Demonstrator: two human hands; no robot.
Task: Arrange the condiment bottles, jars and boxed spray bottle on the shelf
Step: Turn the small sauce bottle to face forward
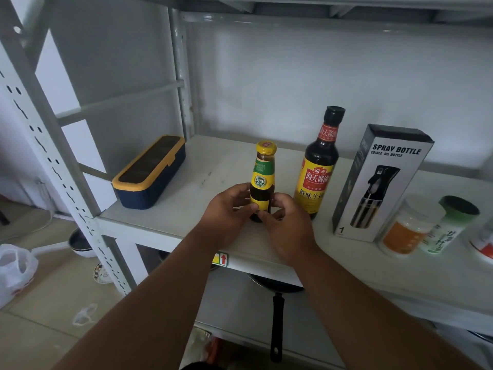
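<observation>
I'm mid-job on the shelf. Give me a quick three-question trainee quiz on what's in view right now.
1. True or false: both hands grip the yellow-capped sauce bottle.
2. What stands directly between the soy sauce bottle and the orange-filled jar? A) navy container B) spray bottle box C) frying pan
3. Fill in: the navy container with the yellow lid sits at the shelf's ____ end.

Key: 1 true, the left hand and right hand wrap its base. 2 B, the spray bottle box. 3 left.

Red-white container (484,245), edge-cropped
</observation>
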